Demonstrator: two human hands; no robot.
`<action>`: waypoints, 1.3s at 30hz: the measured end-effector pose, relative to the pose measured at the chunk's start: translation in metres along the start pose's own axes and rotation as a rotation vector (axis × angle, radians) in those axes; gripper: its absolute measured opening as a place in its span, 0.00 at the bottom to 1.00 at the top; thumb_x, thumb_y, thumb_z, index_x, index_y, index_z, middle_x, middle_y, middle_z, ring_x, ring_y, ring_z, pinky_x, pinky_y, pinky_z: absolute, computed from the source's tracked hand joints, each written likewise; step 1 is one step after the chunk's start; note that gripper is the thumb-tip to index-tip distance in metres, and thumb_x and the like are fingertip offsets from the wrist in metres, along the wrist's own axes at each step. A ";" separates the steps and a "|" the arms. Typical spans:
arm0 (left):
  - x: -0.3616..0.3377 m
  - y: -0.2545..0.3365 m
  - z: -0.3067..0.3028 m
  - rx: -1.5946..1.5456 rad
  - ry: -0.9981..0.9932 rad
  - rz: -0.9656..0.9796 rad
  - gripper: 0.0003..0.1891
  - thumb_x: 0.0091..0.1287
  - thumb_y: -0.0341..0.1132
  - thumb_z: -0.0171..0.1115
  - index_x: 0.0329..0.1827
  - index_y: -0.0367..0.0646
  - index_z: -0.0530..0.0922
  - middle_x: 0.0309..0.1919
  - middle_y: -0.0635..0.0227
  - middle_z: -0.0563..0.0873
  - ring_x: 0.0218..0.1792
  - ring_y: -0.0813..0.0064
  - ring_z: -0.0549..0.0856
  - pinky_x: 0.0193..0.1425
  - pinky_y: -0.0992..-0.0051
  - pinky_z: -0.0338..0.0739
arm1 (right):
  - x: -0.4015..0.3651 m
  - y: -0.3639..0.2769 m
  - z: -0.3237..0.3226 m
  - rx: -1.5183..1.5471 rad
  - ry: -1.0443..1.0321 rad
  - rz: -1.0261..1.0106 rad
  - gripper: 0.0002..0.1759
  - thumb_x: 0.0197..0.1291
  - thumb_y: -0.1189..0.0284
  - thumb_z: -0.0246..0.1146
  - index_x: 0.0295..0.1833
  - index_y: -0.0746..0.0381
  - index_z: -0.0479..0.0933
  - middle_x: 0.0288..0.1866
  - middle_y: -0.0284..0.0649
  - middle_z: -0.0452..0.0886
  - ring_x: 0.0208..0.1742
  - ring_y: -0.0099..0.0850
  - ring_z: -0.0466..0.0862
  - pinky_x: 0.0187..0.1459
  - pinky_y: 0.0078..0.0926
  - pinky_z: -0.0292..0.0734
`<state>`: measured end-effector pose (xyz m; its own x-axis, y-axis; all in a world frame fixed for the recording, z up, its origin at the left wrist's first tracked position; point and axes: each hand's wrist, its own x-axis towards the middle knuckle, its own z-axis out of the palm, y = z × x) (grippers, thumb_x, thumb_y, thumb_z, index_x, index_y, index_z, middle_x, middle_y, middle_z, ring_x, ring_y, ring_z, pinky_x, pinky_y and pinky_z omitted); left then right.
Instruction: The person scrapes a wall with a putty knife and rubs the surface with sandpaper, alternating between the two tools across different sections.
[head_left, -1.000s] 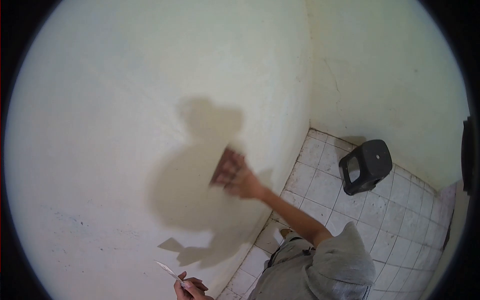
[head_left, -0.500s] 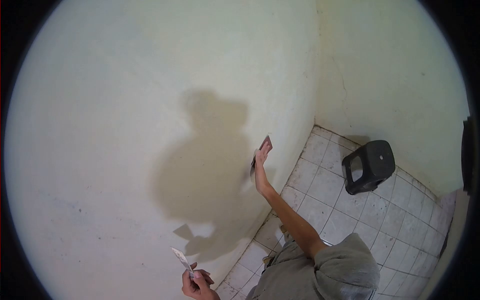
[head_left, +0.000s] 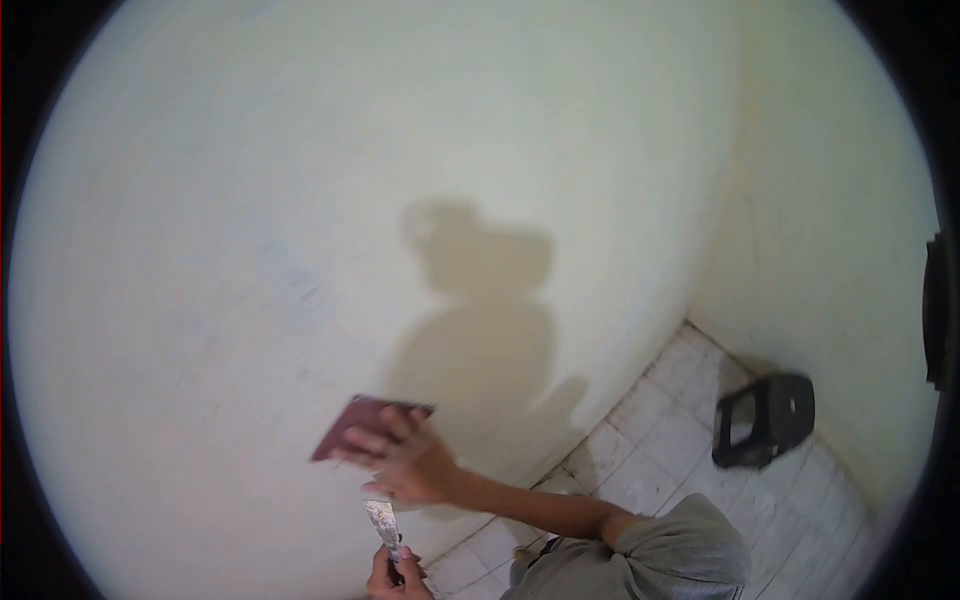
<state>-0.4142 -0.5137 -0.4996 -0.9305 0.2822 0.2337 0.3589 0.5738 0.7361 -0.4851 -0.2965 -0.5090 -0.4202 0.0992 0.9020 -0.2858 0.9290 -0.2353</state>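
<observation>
My right hand [head_left: 415,467] reaches across to the left and holds a dark red sheet of sandpaper [head_left: 342,424] flat at the pale wall [head_left: 250,330]. Its fingers are spread over the sheet and a little blurred. Low in the view, my left hand [head_left: 393,580] is closed around the handle of a putty knife [head_left: 381,522]. The knife's blade points up, smeared with whitish residue, and its tip sits just below my right hand.
A black plastic stool [head_left: 790,410] stands on the white tiled floor [head_left: 640,450] by the right-hand wall [head_left: 830,230]. The two walls meet in a corner to the right. A dark object [head_left: 936,310] shows at the far right edge.
My right hand has swept the sandpaper from the right, near the corner, down and left to above the putty knife. The view has shifted, and the knife now points more upright.
</observation>
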 end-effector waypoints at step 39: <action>-0.017 -0.199 -0.191 -1.455 0.358 -0.315 0.16 0.70 0.32 0.59 0.58 0.35 0.78 0.19 0.68 0.78 0.13 0.83 0.71 0.14 0.80 0.60 | 0.234 -0.312 0.166 -0.263 -0.213 -0.650 0.52 0.55 0.50 0.68 0.81 0.56 0.52 0.83 0.42 0.51 0.83 0.45 0.49 0.80 0.49 0.39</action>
<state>-0.4840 -0.7796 -0.5290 -0.9975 -0.0195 -0.0673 -0.0332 -0.7150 0.6983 -0.6376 -0.6225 -0.2843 -0.4022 -0.5478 0.7336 -0.3293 0.8342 0.4424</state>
